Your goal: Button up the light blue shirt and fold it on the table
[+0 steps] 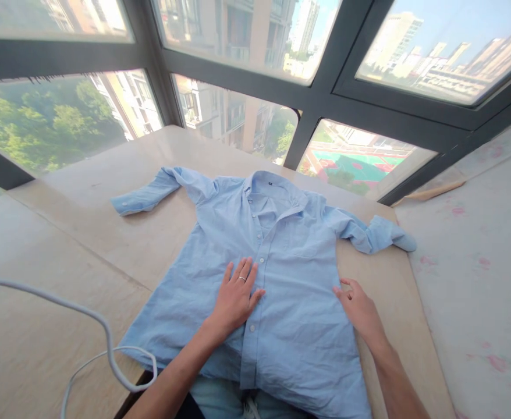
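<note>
A light blue button-up shirt (299,279) lies front side up on a pale wooden surface, its collar away from me and its sleeves spread to both sides. The collar and top buttons are undone, while the lower front edges overlap. My left hand (236,297), with a ring on one finger, rests flat on the shirt's front beside the button strip, fingers extended. At the shirt's right side edge, my right hand (360,308) has its thumb and curled fingers pinched at the fabric. The hem hangs over the near edge towards my lap.
A grey-white cable (85,311) loops over the wooden surface (63,250) at left, its curl near my left forearm. Dark-framed windows (238,58) border the far side. A white sheet with pink flowers (478,279) rises along the right.
</note>
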Demonstrator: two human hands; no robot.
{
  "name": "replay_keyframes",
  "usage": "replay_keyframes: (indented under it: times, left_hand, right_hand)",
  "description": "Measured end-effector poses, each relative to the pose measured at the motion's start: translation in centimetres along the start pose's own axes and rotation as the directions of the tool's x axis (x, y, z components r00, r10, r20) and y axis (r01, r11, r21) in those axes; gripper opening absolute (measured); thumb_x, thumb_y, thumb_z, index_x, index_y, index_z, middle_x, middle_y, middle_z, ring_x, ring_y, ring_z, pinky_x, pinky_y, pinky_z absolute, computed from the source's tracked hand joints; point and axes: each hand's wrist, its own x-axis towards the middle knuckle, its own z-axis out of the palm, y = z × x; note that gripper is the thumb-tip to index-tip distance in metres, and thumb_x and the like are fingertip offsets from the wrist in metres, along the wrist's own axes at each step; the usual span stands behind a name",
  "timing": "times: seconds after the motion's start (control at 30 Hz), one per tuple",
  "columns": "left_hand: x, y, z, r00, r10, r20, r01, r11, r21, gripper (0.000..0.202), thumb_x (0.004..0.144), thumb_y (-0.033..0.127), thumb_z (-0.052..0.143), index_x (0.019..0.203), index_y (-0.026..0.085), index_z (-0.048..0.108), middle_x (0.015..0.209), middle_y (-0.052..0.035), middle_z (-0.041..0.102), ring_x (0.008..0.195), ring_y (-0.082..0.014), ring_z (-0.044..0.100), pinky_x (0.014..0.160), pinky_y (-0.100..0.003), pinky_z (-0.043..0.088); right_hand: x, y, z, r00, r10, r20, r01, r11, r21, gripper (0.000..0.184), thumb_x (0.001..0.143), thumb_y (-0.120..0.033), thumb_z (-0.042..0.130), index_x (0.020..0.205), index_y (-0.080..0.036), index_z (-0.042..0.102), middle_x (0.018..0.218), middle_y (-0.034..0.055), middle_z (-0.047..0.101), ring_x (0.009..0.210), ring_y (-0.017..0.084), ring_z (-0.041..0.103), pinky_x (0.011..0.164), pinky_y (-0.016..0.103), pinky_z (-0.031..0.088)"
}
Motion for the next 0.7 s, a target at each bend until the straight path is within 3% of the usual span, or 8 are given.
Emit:
replay_keyframes:
  times: [0.13,0.2,0.3,0.37,0.43,0.57,0.7]
  left_hand:
    - [2.0,-1.1,-1.3,0.992,-0.099,-0.072,0.088,0.986,-0.14,0.027,0.095,0.024,0.051,0.114,0.021,0.07,0.118,-0.0112,0.072,0.111,-0.0261,0.066,0.097,-0.043,0.051]
    - [4.1,-1.8,-2.0,0.975,-0.171,-0.142,0.139,0.967,-0.212,0.027,0.094,0.021,0.05,0.111,0.02,0.071,0.105,-0.01,0.075,0.095,-0.024,0.07,0.084,-0.037,0.055]
    - [7.8,-2.3,-2.5,0.956,-0.183,-0.227,0.121,0.957,-0.264,0.031,0.092,0.017,0.05,0.116,0.019,0.069,0.11,-0.0102,0.073,0.099,-0.0242,0.069,0.086,-0.035,0.054]
    - [10.1,-2.6,-2.3,0.97,-0.172,-0.172,0.119,0.952,-0.282,0.031,0.092,0.018,0.05,0.118,0.019,0.068,0.111,-0.0103,0.073,0.1,-0.0243,0.068,0.088,-0.035,0.053]
    - [12.0,-3.0,-1.7,0.984,-0.173,-0.05,0.154,0.95,-0.27,0.033,0.093,0.017,0.048,0.119,0.018,0.068,0.109,-0.0112,0.073,0.097,-0.0235,0.069,0.085,-0.033,0.053]
    - [14.6,-4.4,-0.5,0.981,-0.17,0.091,0.186,0.959,-0.213,0.037,0.088,0.009,0.048,0.117,0.018,0.07,0.102,-0.0121,0.072,0.088,-0.0224,0.069,0.075,-0.029,0.052]
    - [16.2,-6.0,-0.7,0.968,0.027,0.25,0.016,0.985,-0.17,0.04,0.083,0.008,0.055,0.115,0.024,0.072,0.103,-0.0094,0.068,0.078,-0.0196,0.066,0.073,-0.028,0.05]
  right_hand:
    - [0.2,-2.2,-0.8,0.989,-0.055,-0.14,0.039,0.992,-0.119,0.045,0.082,-0.044,0.054,0.121,-0.02,0.058,0.095,0.0097,0.072,0.079,0.026,0.067,0.064,0.035,0.045]
    - [0.9,-4.0,-0.9,0.966,-0.133,-0.22,0.117,0.99,-0.083,0.041,0.084,-0.04,0.053,0.119,-0.019,0.059,0.108,0.0128,0.069,0.084,0.026,0.067,0.069,0.035,0.048]
    - [2.5,-7.2,-0.4,0.924,-0.302,-0.236,0.32,0.946,0.041,0.035,0.086,-0.036,0.05,0.114,-0.018,0.061,0.105,0.0128,0.068,0.084,0.024,0.067,0.079,0.038,0.051]
    - [3.7,-9.4,0.4,0.879,-0.432,-0.202,0.459,0.882,0.108,0.031,0.088,-0.032,0.048,0.112,-0.018,0.062,0.105,0.0127,0.067,0.085,0.024,0.066,0.084,0.04,0.052]
    - [4.6,-11.6,1.4,0.82,-0.548,-0.166,0.569,0.812,0.128,0.032,0.09,-0.026,0.045,0.116,-0.018,0.062,0.108,0.0128,0.065,0.088,0.024,0.065,0.084,0.04,0.053]
    - [5.8,-15.6,3.2,0.742,-0.666,-0.079,0.67,0.74,0.057,0.04,0.091,-0.014,0.041,0.126,-0.02,0.06,0.119,0.0125,0.062,0.102,0.026,0.063,0.085,0.037,0.053]
    - [7.2,-18.4,4.4,0.665,-0.744,0.061,0.746,0.661,-0.079,0.048,0.093,-0.01,0.04,0.136,-0.024,0.054,0.141,0.0114,0.05,0.109,0.026,0.061,0.08,0.033,0.052]
